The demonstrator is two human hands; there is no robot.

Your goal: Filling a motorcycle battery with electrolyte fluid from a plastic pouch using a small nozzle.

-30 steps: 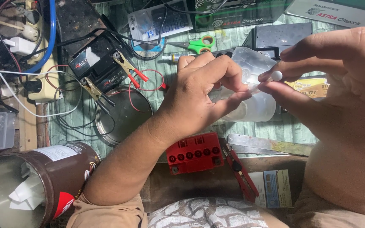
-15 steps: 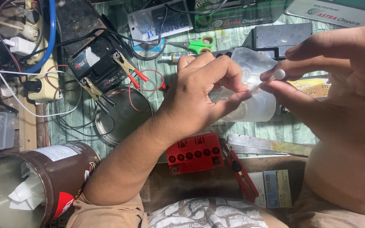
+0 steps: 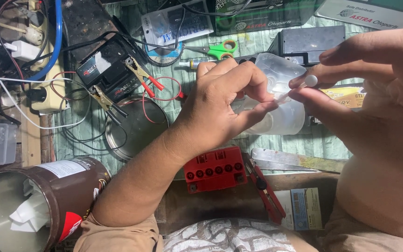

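We record a small white cap [image 3: 310,80] pinched between the thumb and fingertips of the right hand [image 3: 369,93], held above the bench at the right of the view. From it a thin clear tube [image 3: 283,96] appears to run down and left to the left hand; the view there is poor and we cannot confirm where it ends. The left hand [image 3: 220,107] is curled nearly closed, its thumb and forefinger pinched on the near end of that tube. The right hand is otherwise half open, its other fingers spread above the cap.

Directly behind both hands lies a translucent plastic container [image 3: 278,93], resting on the green bench cover [image 3: 304,142]. Whether the left hand touches it we cannot tell.

Beyond the container sit a black box [image 3: 309,42] and green-handled scissors [image 3: 218,49]. To the left we note a black battery [image 3: 106,70] with clamps [image 3: 141,74] and red and black leads on it, and a round metal dish [image 3: 136,128] just in front of it. Below the left hand lies a red cap strip with six holes [image 3: 214,169], beside it a red utility knife [image 3: 264,189] and a metal ruler [image 3: 295,160]. At the lower left a brown tin [image 3: 71,186] lies on its side, with white paper inside.
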